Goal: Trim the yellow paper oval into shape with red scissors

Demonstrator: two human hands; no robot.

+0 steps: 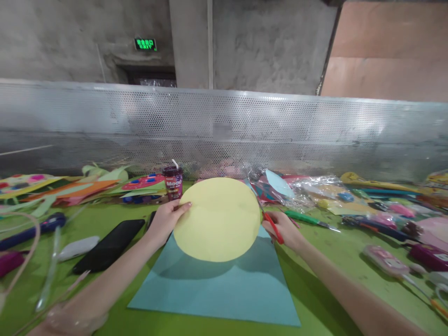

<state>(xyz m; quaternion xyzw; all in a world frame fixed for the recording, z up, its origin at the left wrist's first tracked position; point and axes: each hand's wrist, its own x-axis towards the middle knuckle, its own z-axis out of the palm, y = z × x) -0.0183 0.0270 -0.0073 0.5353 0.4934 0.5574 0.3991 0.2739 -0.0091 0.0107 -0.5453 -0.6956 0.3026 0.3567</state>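
A round piece of yellow paper (217, 219) is held up in front of me, above a blue-green sheet (217, 294) that lies on the green table. My left hand (169, 218) pinches the paper's left edge between thumb and fingers. At the opposite edge, my right hand (283, 229) is closed around red-handled scissors (273, 227). The scissor blades point up along the right rim of the paper; whether they are apart I cannot tell.
Left of the sheet lie a black phone (110, 245) and a white rounded case (80, 247). A purple cup (173, 182) with a straw stands behind my left hand. To the right are a green-handled cutter (308, 219), plastic-wrapped craft supplies (325, 191) and a pink device (385, 261).
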